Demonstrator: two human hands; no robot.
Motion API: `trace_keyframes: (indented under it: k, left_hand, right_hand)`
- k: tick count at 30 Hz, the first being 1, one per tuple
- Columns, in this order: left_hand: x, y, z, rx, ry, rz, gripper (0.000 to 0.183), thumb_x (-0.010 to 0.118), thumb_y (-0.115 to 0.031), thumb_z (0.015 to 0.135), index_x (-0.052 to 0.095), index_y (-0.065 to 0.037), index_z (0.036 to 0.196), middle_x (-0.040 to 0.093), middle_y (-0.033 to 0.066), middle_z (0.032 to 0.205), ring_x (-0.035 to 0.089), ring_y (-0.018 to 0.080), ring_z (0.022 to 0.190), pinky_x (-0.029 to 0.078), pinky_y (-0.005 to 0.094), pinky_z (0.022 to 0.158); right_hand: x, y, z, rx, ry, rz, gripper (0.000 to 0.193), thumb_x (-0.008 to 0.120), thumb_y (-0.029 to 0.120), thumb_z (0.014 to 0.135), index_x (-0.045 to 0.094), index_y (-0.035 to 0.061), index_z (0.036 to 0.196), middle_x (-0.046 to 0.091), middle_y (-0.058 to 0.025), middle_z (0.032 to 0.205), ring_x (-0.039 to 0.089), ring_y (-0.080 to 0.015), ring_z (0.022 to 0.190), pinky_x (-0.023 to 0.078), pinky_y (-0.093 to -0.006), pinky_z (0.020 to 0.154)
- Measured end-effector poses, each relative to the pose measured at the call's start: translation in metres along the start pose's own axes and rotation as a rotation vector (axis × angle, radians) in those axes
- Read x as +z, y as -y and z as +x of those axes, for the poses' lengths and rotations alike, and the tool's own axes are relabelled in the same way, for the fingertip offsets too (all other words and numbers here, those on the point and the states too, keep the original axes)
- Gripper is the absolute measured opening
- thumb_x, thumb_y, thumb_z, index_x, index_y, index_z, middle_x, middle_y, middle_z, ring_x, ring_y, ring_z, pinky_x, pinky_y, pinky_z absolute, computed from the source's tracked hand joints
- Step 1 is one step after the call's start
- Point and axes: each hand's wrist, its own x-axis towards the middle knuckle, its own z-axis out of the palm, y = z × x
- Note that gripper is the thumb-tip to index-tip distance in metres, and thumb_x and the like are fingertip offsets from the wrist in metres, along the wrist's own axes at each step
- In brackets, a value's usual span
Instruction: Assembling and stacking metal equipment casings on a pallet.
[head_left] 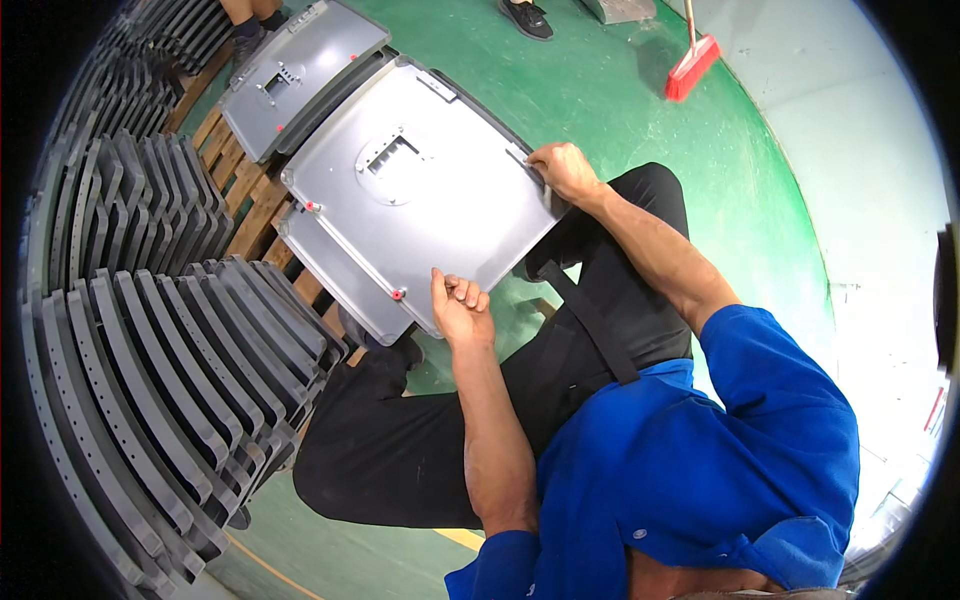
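A large silver-grey metal panel [440, 215] lies tilted in front of my knees, with a round recess and a rectangular cut-out in its upper part. A thin rod with red end pieces [397, 295] runs along its left edge. My right hand [565, 172] is closed at the panel's right edge, beside a narrow slot; its fingertips are partly hidden. Close to the panel's lower left corner, my left hand [462, 305] is turned up, thumb apart and fingers loosely curled, with nothing visible in it. A second grey panel [340, 275] shows beneath the first.
Rows of stacked grey curved-edge panels [160, 360] stand along the left. Another silver panel [300, 75] rests on a wooden pallet [250, 210] at the far left. A red broom [692, 68] stands far right on the green floor, near a white wall. Other people's feet [525, 18] show at the back.
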Motion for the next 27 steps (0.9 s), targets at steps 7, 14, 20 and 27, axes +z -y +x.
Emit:
trace_keyframes:
  k: [7, 14, 20, 27]
  left_hand:
    - [0.002, 0.002, -0.001, 0.004, -0.009, 0.019, 0.035, 0.054, -0.037, 0.096, 0.048, -0.013, 0.07, 0.038, -0.0031, 0.055, 0.034, 0.0104, 0.046, 0.025, 0.0254, 0.042]
    - [0.004, 0.0, -0.002, 0.0, 0.009, 0.03, 0.036, 0.054, -0.036, 0.096, 0.047, -0.014, 0.068, 0.037, -0.003, 0.055, 0.034, 0.0105, 0.046, 0.025, 0.025, 0.042]
    - [0.006, 0.003, -0.003, 0.011, -0.004, 0.048, 0.036, 0.054, -0.037, 0.096, 0.047, -0.013, 0.07, 0.036, -0.0029, 0.056, 0.033, 0.0103, 0.046, 0.025, 0.0248, 0.042]
    - [0.018, 0.005, -0.007, 0.018, 0.063, 0.232, 0.029, 0.056, -0.034, 0.096, 0.053, -0.009, 0.083, 0.035, -0.0043, 0.057, 0.032, 0.0078, 0.048, 0.024, 0.0231, 0.043]
  right_hand:
    - [0.006, -0.004, -0.001, -0.037, -0.025, -0.053, 0.019, 0.061, 0.011, 0.08, 0.072, 0.0058, 0.095, 0.069, -0.0171, 0.095, 0.065, -0.034, 0.091, 0.052, -0.0427, 0.082]
    - [0.009, -0.001, -0.002, -0.114, -0.014, -0.191, 0.017, 0.056, 0.01, 0.083, 0.07, 0.0046, 0.089, 0.068, -0.0144, 0.09, 0.063, -0.0336, 0.09, 0.051, -0.043, 0.081]
    - [0.012, -0.006, 0.0, -0.084, -0.007, -0.19, 0.018, 0.054, 0.009, 0.082, 0.07, 0.0044, 0.088, 0.068, -0.0148, 0.089, 0.062, -0.0337, 0.091, 0.052, -0.0443, 0.079]
    - [-0.013, 0.024, -0.01, -0.141, -0.094, 0.163, 0.015, 0.065, 0.009, 0.075, 0.067, 0.0005, 0.088, 0.067, -0.0182, 0.087, 0.066, -0.0324, 0.078, 0.055, -0.0408, 0.071]
